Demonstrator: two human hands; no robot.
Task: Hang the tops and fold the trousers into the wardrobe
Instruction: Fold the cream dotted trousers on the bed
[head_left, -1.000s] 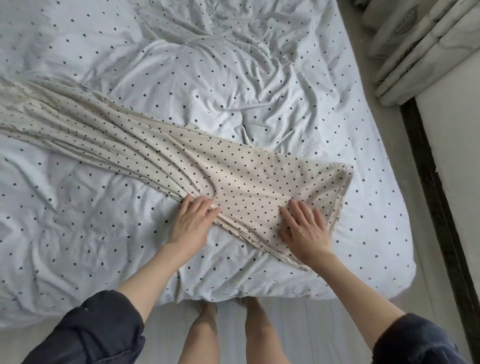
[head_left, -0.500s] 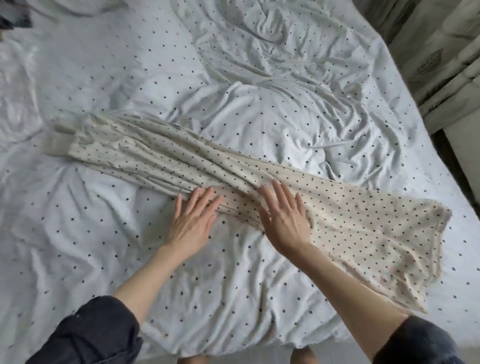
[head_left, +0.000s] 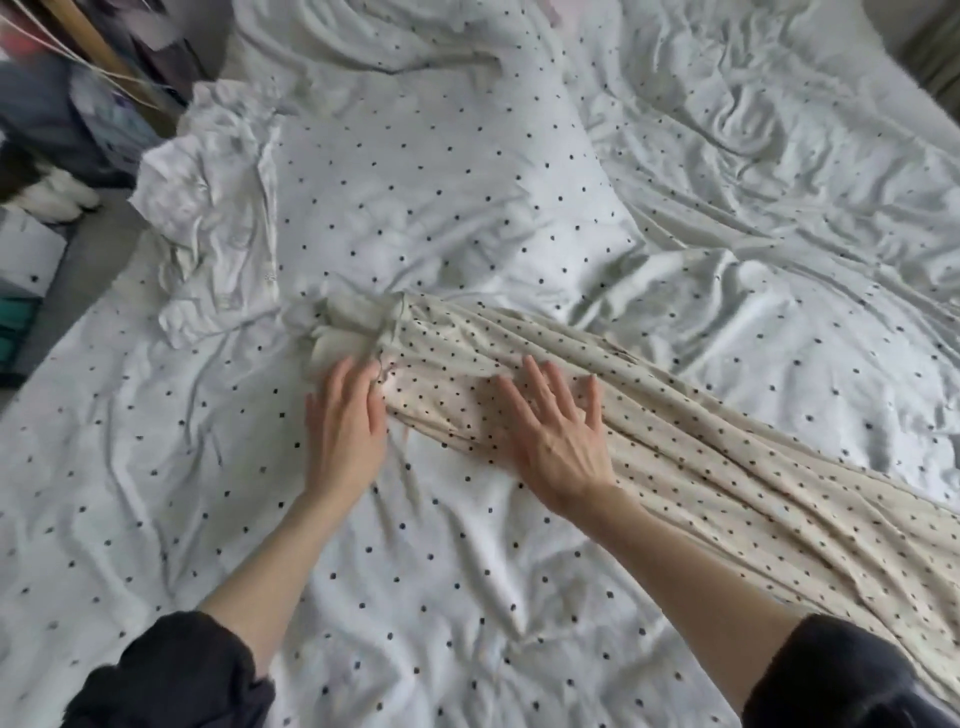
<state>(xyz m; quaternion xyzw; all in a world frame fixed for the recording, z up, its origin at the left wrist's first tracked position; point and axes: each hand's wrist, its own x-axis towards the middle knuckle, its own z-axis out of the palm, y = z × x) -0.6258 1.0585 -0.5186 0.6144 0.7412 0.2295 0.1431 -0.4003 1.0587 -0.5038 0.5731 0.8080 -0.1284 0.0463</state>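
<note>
Trousers (head_left: 675, 436) (cream, black-dotted, no label readable) lie stretched across the dotted duvet (head_left: 415, 208). Left hand (head_left: 345, 431) rests flat by their waistband, fingers straight; right hand (head_left: 558, 436) presses them, fingers spread. White top (head_left: 208, 223) lies beyond the waistband.

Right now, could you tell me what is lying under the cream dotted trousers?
The cream dotted trousers lie on the white dotted duvet, which shows all around them. The left hand and right hand rest flat on the trousers. Anything directly beneath the fabric is covered.
</note>
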